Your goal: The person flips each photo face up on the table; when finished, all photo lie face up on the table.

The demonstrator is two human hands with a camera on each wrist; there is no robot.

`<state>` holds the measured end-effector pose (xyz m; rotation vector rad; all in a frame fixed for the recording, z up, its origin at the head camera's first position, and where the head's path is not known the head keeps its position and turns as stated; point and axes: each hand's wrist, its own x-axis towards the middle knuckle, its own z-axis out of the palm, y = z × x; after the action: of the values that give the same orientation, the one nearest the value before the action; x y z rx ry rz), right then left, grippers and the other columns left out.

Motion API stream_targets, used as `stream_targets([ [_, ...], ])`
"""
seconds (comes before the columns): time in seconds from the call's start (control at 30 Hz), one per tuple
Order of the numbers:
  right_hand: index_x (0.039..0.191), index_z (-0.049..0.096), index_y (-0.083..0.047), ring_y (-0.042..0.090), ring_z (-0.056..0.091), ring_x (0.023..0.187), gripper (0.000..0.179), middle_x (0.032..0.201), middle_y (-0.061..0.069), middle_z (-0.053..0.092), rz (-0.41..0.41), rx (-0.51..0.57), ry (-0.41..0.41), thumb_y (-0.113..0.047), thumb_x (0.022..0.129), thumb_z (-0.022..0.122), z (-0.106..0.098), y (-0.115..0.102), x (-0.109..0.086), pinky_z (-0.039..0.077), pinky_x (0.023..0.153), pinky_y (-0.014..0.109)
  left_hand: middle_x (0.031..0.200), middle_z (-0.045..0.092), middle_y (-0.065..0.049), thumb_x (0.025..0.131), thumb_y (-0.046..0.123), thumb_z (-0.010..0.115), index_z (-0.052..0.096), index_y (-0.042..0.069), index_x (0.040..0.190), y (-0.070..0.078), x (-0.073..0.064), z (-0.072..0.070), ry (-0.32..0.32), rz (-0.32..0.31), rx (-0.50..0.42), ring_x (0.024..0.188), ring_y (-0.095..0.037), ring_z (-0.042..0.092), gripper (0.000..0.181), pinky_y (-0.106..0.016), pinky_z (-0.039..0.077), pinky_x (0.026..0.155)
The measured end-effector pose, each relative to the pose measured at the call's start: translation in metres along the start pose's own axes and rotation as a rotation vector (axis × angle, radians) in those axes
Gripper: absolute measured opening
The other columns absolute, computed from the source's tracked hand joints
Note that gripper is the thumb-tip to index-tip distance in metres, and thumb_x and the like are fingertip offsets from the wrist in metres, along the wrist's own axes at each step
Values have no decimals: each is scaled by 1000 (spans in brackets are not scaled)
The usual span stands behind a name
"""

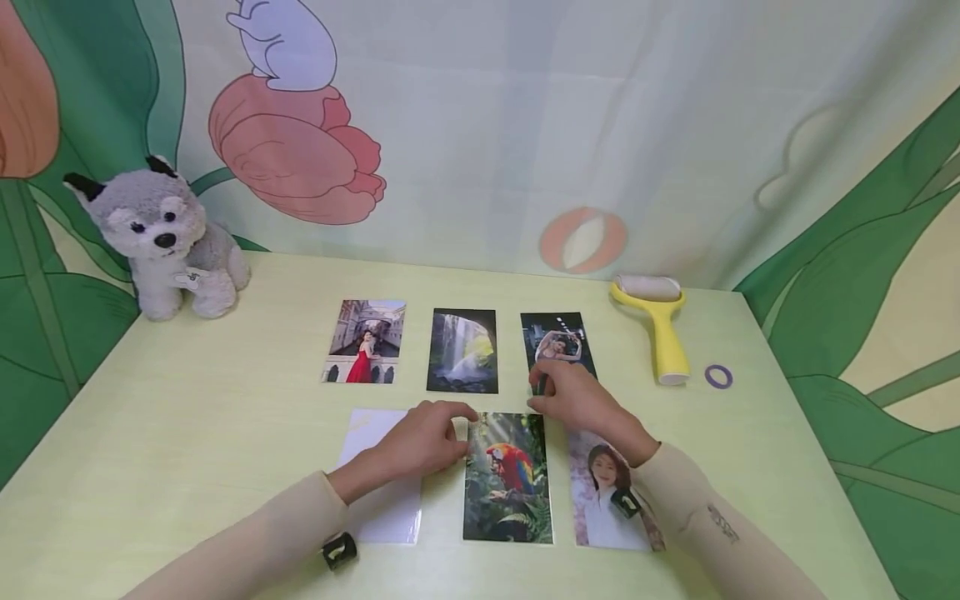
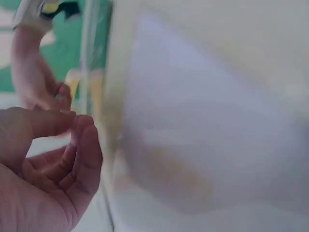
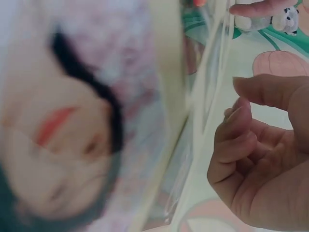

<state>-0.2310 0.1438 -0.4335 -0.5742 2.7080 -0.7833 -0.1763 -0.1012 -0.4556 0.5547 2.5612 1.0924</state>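
Note:
A parrot photo (image 1: 510,483) lies between my hands in the head view. My left hand (image 1: 423,437) is by its upper left corner, fingers loosely bent and nothing visible between them; whether a fingertip touches the corner I cannot tell. The left forearm crosses a glossy white sheet (image 1: 390,508). My right hand (image 1: 577,396) hovers around the parrot photo's upper right corner, thumb and index finger apart, covering the lower part of a dark dancer photo (image 1: 557,335). Under the right wrist is a portrait photo (image 1: 600,508) of a person in white, partly hidden.
Behind lie a red-dress photo (image 1: 365,342) and a waterfall photo (image 1: 462,350). A yellow-handled roller (image 1: 663,333) and a purple ring (image 1: 718,377) lie on the right. A plush husky (image 1: 161,242) sits at the back left, before a printed curtain (image 1: 465,150).

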Motion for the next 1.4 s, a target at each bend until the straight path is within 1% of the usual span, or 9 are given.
stream_targets([
  [0.13,110,65,-1,12,45,52,22,66,1,55,-53,40,46,-14,92,70,-1,-8,6,39,56,29,66,63,2,92,10,68,69,2,118,-13,-4,-25,56,18,22,55,-10,51,27,-24,42,51],
  [0.27,110,65,-1,11,49,54,22,70,1,60,-87,86,23,-13,92,70,5,-16,16,42,56,28,75,67,0,93,7,65,71,2,115,-35,-15,-51,95,73,123,64,-9,55,24,-25,47,59],
  [0.4,113,65,-1,10,52,57,25,74,1,62,-132,108,-18,-14,92,71,13,-23,26,45,59,28,98,73,-4,93,8,66,72,3,115,-53,-31,-70,75,109,237,89,-17,66,23,-37,56,81],
  [0.5,117,65,-1,9,56,65,30,81,1,64,-178,111,-33,-14,91,73,18,-29,31,50,68,28,113,71,-9,92,11,68,73,5,114,-61,-43,-77,51,101,292,107,-27,65,23,-48,53,94],
  [0.63,121,64,-2,9,60,75,34,88,3,66,-220,119,-65,-13,90,74,28,-41,38,53,77,29,126,66,-15,91,15,72,73,8,116,-67,-54,-81,51,82,319,122,-38,58,26,-57,46,103],
  [0.87,131,61,-3,15,62,84,46,100,9,67,-242,109,-181,-13,89,76,49,-62,49,52,79,30,146,52,-21,85,25,79,69,11,126,-75,-73,-78,52,39,322,136,-47,45,44,-66,36,108],
  [1.0,131,61,-5,16,62,87,49,104,9,67,-242,79,-200,-14,86,79,58,-72,52,51,81,31,150,48,-22,77,34,86,64,12,133,-76,-81,-77,15,3,343,139,-48,42,64,-66,35,109],
  [1.13,132,62,-7,16,60,89,54,105,7,67,-229,53,-209,-15,83,82,65,-80,54,50,81,28,153,45,-20,71,43,88,63,14,135,-76,-89,-77,-34,-41,323,142,-47,37,74,-66,32,111],
  [1.4,132,62,-11,15,61,95,56,108,4,68,-198,-1,-223,-20,81,84,71,-84,58,51,85,27,157,39,-20,63,48,90,60,15,139,-72,-104,-71,-41,-12,336,144,-52,29,88,-73,26,108],
])
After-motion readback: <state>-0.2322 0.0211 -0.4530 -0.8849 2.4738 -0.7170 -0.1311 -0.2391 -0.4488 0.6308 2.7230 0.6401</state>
